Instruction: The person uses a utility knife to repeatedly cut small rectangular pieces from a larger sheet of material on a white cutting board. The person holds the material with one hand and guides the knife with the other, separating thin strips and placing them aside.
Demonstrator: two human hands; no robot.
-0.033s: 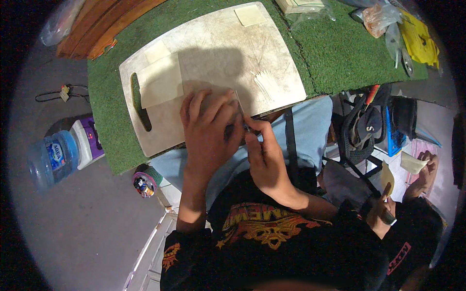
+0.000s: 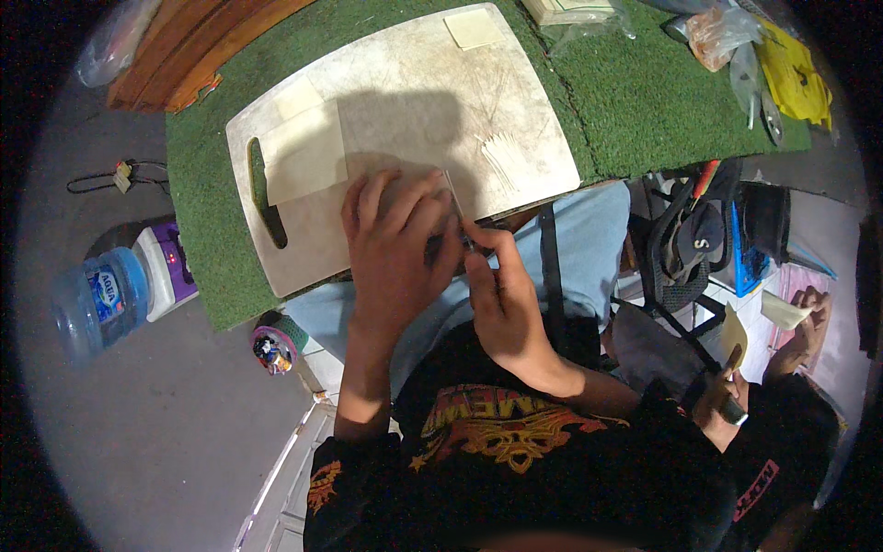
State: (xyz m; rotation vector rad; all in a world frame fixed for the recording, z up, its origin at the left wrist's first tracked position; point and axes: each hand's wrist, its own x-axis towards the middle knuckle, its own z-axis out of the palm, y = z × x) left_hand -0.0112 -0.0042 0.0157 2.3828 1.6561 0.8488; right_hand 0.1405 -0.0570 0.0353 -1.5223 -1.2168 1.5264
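My left hand [image 2: 400, 244] lies over the near edge of a pale cutting board [image 2: 395, 64], palm down and fingers spread forward. Whatever is under its palm is hidden. In my right hand [image 2: 506, 308] is a knife [image 2: 454, 193], its thin blade pointing away from me beside my left fingers. Most of the handle is covered by my grip. To the right of the blade, several thin cream strips [image 2: 502, 163] lie fanned out on the board. A large thin cream sheet [image 2: 308, 152] rests left of my fingers, and a small square sheet [image 2: 474, 29] sits at the far edge.
The board stands on a green turf-like cover [image 2: 625, 110]. Clear bags and a yellow bag [image 2: 796, 74] lie at the far right. A large water bottle [image 2: 101, 304] stands at left. Another person's hand [image 2: 805, 327] holds a pale sheet at right.
My hands and the knife stay in place. At right, the other person's hands and pale sheets have shifted very slightly.
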